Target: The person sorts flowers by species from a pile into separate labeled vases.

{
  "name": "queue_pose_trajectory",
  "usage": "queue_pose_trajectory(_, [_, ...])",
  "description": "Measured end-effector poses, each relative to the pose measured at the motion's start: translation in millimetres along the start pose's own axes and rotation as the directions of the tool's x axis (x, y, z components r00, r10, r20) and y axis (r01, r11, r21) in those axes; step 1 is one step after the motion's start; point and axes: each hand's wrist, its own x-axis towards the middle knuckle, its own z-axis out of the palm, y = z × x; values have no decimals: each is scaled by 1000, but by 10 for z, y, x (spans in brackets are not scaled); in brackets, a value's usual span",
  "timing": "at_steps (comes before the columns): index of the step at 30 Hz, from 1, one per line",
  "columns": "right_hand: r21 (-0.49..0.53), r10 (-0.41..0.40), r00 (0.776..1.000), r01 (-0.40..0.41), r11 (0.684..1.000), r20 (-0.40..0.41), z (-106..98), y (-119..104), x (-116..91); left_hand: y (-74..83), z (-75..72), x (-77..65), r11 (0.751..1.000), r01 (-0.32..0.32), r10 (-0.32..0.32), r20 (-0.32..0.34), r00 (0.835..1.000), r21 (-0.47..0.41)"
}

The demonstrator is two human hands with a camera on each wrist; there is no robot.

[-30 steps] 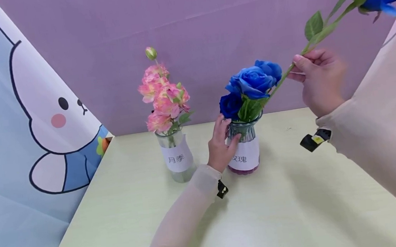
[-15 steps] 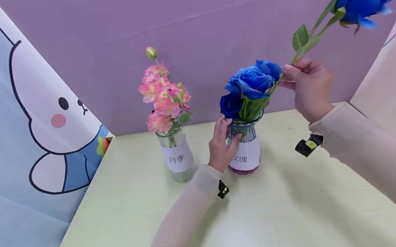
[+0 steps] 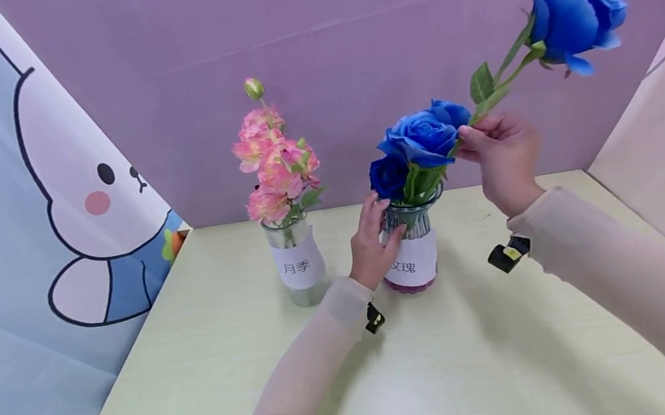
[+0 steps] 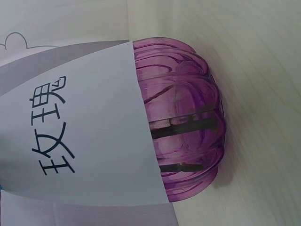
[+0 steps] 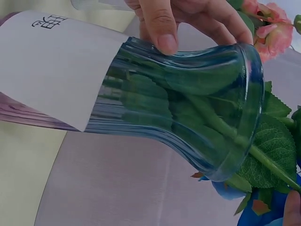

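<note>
A ribbed glass vase (image 3: 417, 227), bluish at the neck and purple at the base (image 4: 183, 103), stands upright with a white paper label. Its mouth holds several blue roses (image 3: 422, 139). My left hand (image 3: 374, 247) grips the neck from the left, thumb in front. At the right, my right hand (image 3: 507, 162) pinches the green stem of one long blue rose (image 3: 570, 21), tilted up to the right. In the right wrist view, that stem (image 5: 270, 165) runs into the vase mouth; only a thumb tip (image 5: 292, 207) of my right hand shows.
Left of the blue roses, a clear glass vase (image 3: 307, 295) with a paper label holds pink flowers (image 3: 274, 166). Behind the pale tabletop (image 3: 444, 370) hangs a purple cloth (image 3: 179, 115). A cartoon-printed cloth (image 3: 17, 371) borders the left side.
My right hand has moved left and down with the long rose, its stem sinking deeper into the vase. The left hand has stayed on the vase neck.
</note>
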Motion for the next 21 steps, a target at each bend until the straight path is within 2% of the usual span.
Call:
queue_pose_trajectory(4, [-48,-13,1000,14,999,14,13,55,-16,-3,1,-3,1000,-9,9,-3,1000,3])
queue_pose_trajectory(12, [-240,4,999,7,971,44,0,204,-96,-24,15,-19,1000,-25,25,-7,1000,-10])
queue_pose_trajectory(21, [-262,-39,997,55,963,67,-13,253,-124,-24,4,-5,999,-36,36,-9,999,2])
